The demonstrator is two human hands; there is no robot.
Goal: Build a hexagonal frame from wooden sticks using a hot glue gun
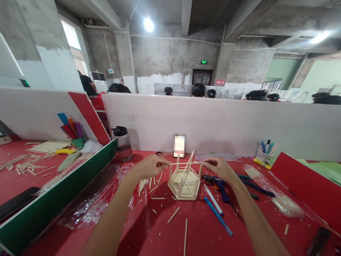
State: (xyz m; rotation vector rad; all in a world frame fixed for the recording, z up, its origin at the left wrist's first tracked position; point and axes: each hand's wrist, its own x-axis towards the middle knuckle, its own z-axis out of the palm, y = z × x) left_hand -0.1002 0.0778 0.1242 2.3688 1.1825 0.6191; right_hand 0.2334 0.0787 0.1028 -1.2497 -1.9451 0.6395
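Note:
A thin wooden stick (186, 163) stretches level between my two hands, over the far side of a small six-sided frame (183, 185) built of wooden sticks. My left hand (152, 166) pinches the stick's left end. At the right end, the fingers of my right hand (217, 168) are closed on it. Several upright sticks rise from the frame's corners, and some lean inward. Whether the held stick touches the uprights, I cannot tell. Right of the frame lie a blue glue gun (221, 188), a white pen (214, 200) and a blue pen (218, 216).
Cut sticks (173, 215) are scattered on the red table (160, 238). A plastic wrapper (90, 206) lies left, a bagged stick bundle (274, 193) right. Behind stand a water bottle (124, 144), a blurred phone (179, 145) and a pen cup (263, 153). A green divider (66, 185) bounds the left.

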